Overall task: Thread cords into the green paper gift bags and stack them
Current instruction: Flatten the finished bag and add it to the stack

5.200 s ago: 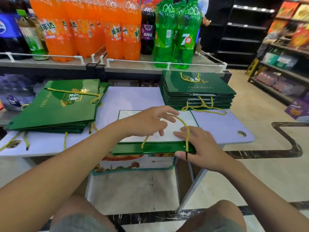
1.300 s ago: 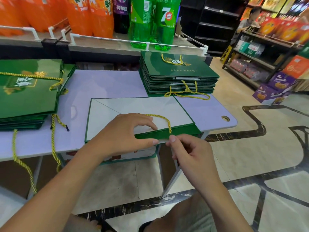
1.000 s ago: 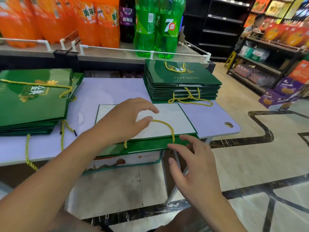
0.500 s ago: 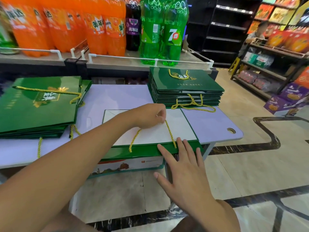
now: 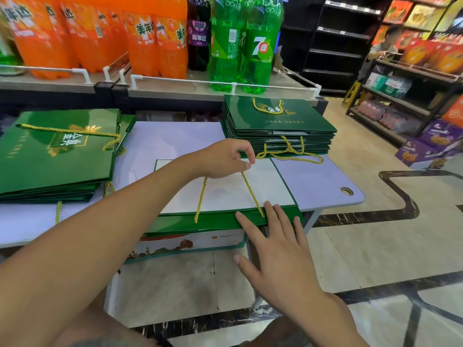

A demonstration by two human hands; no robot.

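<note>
Head view: the left hand (image 5: 225,159), at the centre of the frame, is pinching the top of a gold cord (image 5: 251,191) between thumb and curled fingers. The cord's two strands are running down to the near green edge of a flattened green gift bag (image 5: 225,222). This bag is lying pale side up on the lilac bench (image 5: 320,181) at centre frame. The right hand (image 5: 278,246), lower centre, is lying open, its straight fingertips pressing on that green edge beside the right strand. One corded stack (image 5: 55,156) is sitting at the left, another stack (image 5: 278,123) at upper right of centre. Soda bottles (image 5: 155,41) are standing on the shelf along the top.
</note>
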